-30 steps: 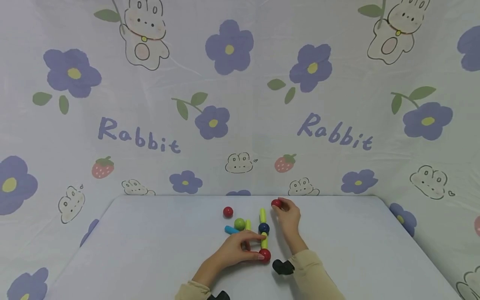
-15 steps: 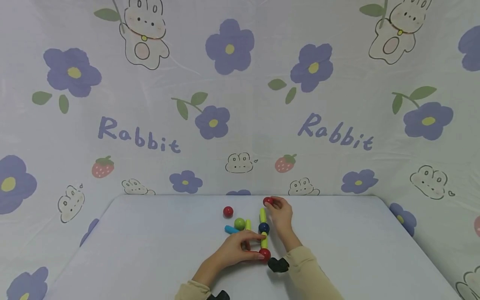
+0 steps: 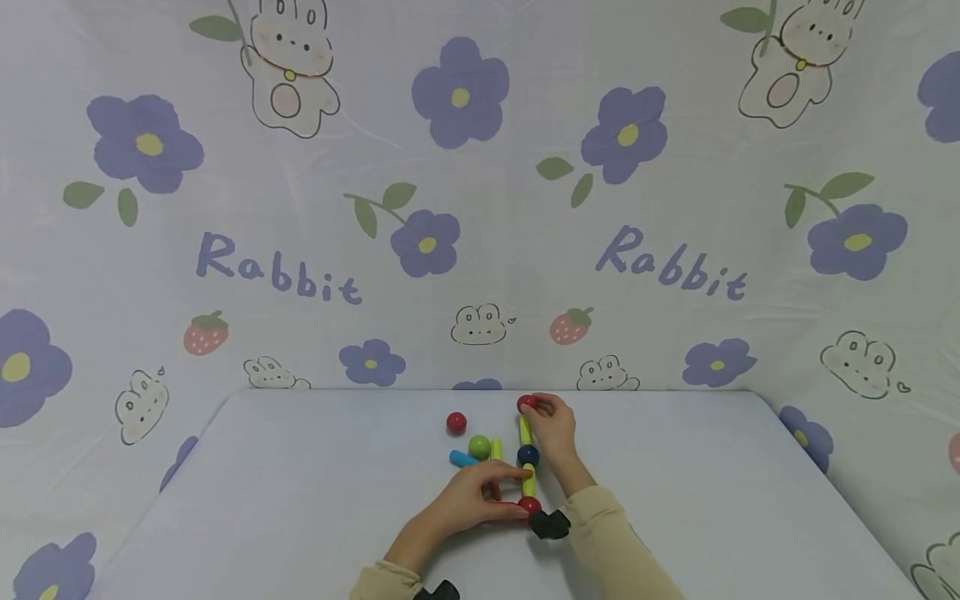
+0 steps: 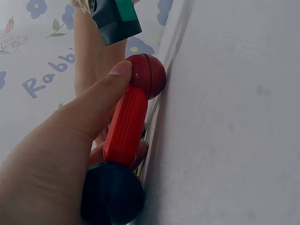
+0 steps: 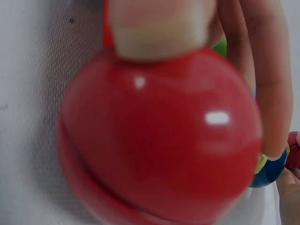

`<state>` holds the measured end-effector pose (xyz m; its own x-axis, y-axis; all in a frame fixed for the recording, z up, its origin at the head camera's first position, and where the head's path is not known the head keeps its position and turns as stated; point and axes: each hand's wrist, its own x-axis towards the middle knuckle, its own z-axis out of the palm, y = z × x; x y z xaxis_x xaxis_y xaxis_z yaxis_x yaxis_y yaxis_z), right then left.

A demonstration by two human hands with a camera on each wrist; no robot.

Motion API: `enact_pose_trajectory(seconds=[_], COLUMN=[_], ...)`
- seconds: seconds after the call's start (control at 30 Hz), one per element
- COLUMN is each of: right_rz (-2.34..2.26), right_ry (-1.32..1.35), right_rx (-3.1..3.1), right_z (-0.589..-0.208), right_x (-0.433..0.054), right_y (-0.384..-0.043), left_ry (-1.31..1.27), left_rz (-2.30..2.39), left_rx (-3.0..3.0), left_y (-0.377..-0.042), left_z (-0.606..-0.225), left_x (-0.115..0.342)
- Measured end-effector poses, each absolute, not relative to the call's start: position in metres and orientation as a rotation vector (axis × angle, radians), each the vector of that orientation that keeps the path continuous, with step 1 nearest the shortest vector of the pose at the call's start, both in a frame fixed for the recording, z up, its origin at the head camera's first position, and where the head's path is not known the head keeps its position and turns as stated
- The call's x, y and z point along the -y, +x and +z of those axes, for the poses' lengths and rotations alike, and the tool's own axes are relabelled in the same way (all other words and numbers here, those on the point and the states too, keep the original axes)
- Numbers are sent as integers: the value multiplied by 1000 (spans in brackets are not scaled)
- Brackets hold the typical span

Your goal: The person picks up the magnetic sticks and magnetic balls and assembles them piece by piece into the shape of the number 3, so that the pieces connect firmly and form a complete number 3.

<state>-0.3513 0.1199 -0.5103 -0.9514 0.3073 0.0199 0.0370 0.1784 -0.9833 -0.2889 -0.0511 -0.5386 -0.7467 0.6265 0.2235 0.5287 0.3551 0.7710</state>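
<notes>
In the head view my left hand (image 3: 476, 498) holds the near red ball (image 4: 153, 77), its thumb on the ball and a fingertip at the near yellow stick (image 3: 528, 483). A navy ball (image 3: 528, 455) links that stick to the far yellow stick (image 3: 525, 431). My right hand (image 3: 553, 427) pinches another red ball (image 3: 527, 403) at the far stick's end; whether they are joined I cannot tell. The left wrist view also shows a red stick (image 4: 125, 126) running from the near red ball to a dark blue ball (image 4: 112, 193), mostly hidden by my left hand in the head view.
Left of the row lie a loose red ball (image 3: 456, 423), a green ball (image 3: 478, 447), a blue stick (image 3: 462, 457) and a third yellow stick (image 3: 496, 448). The white table (image 3: 300, 492) ends at a printed cloth backdrop. A black wrist camera (image 3: 551, 524) partly covers the near red ball.
My right hand has moved left with its red ball, from right of the row to the far end of the yellow stick. The left hand stays where it was.
</notes>
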Motion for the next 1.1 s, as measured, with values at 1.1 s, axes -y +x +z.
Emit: enact_pose_trajectory(seconds=[1.1], right_rz=[1798], right_ry=[-176], right_rx=[2331], right_z=[-523], right_x=[-127], right_y=[-347], left_ry=[1034], left_rz=[1345], left_rx=[-2479], left_y=[-288], left_z=[-537], left_x=[52])
